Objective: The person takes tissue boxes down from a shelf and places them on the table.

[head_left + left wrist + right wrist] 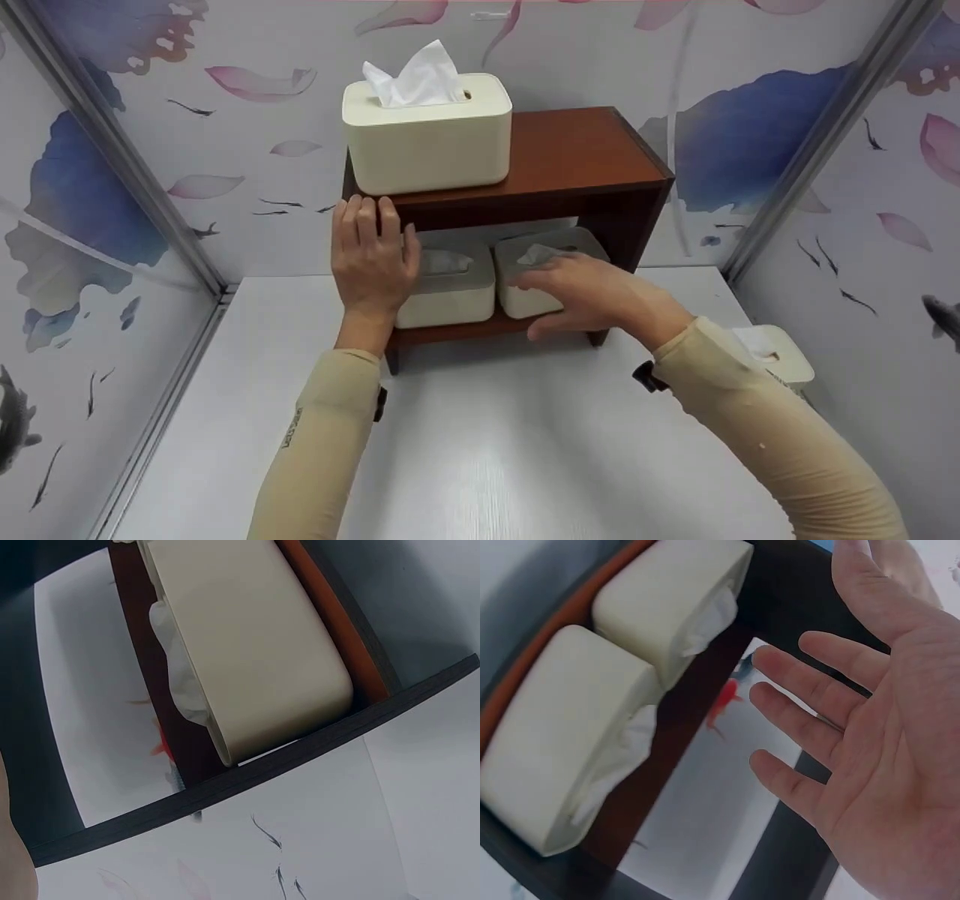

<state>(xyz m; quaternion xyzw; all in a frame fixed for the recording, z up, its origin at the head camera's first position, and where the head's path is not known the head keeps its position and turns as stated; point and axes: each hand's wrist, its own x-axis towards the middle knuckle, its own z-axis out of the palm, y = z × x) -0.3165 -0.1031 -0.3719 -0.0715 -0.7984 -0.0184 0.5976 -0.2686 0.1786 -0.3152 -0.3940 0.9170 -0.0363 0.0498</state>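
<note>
A reddish-brown wooden shelf [585,146] carries a cream tissue box [431,146] on its top left, a white tissue standing out of it. On the lower board sit two more tissue boxes side by side, a left one [446,306] and a right one [523,302]. My left hand [375,259] is at the shelf's front left corner, fingers extended up to the top board's edge, just below the upper box. My right hand [589,292], fingers spread and palm toward the shelf, overlaps the right lower box. In the right wrist view nothing lies in that palm [922,765].
Another tissue box [787,356] stands on the white table [480,465] at the right, partly behind my right sleeve. Printed wall panels [285,150] with metal corner posts [120,142] enclose the back and both sides.
</note>
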